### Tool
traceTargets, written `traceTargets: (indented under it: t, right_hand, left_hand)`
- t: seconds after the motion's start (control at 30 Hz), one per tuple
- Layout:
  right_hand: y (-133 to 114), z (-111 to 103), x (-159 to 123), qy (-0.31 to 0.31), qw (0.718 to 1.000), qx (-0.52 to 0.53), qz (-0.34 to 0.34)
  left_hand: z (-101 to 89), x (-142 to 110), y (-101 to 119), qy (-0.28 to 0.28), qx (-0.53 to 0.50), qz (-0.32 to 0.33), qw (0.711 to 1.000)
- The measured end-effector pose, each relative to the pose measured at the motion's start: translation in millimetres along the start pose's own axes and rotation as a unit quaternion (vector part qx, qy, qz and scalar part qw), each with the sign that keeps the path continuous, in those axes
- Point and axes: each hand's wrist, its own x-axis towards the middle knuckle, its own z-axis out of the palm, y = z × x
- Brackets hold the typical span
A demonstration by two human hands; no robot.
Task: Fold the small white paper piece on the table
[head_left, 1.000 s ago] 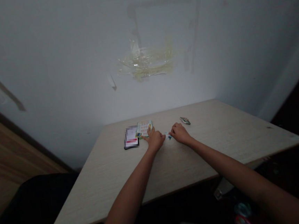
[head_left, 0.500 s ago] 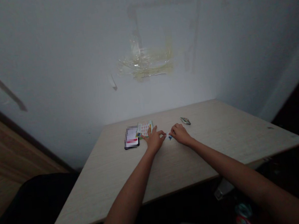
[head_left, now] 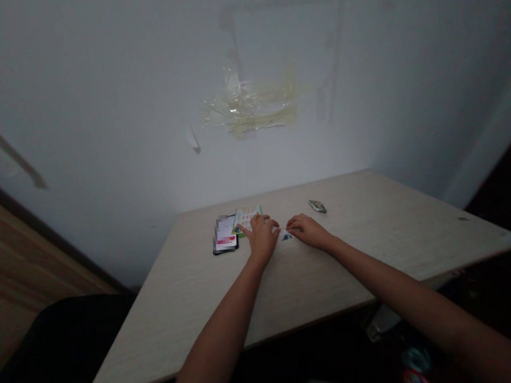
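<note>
head view: the left hand (head_left: 263, 239) and the right hand (head_left: 309, 232) are positioned palm down above the table (head_left: 317, 287), fingertips facing each other with a narrow gap. a small paper piece (head_left: 286, 236), white with a blue printed area, is located between the fingertips of both hands. right hand: thumb and fingers are brought together on the near-side edge of the piece. left hand: inner fingertips are at the opposite edge; whether they grip it cannot be determined. outer fingers of the left hand extend over a printed leaflet (head_left: 240, 215). left of the leaflet and left hand: smartphone (head_left: 225, 242), screen lit. beyond the right hand: folded packet (head_left: 317, 206), well clear of its fingers.
</note>
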Motion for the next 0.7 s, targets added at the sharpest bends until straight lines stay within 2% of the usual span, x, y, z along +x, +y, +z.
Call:
traceTargets:
  t: [0.17,0.37,0.7]
  right_hand:
    - [-3.0,2.2,-0.7,0.010,0.999,-0.039,0.001]
    - [0.1,3.3,-1.7,0.018,1.000,0.001,-0.004]
    - [6.1,-1.4,-0.4,0.009,0.999,0.038,0.005]
  left_hand:
    - [-3.4,-0.6,0.4,-0.009,-0.012,0.003,1.000]
    - [0.9,1.1,0.2,-0.003,-0.008,-0.003,1.000]
    - [2.1,3.6,-0.3,-0.031,-0.006,-0.028,0.999]
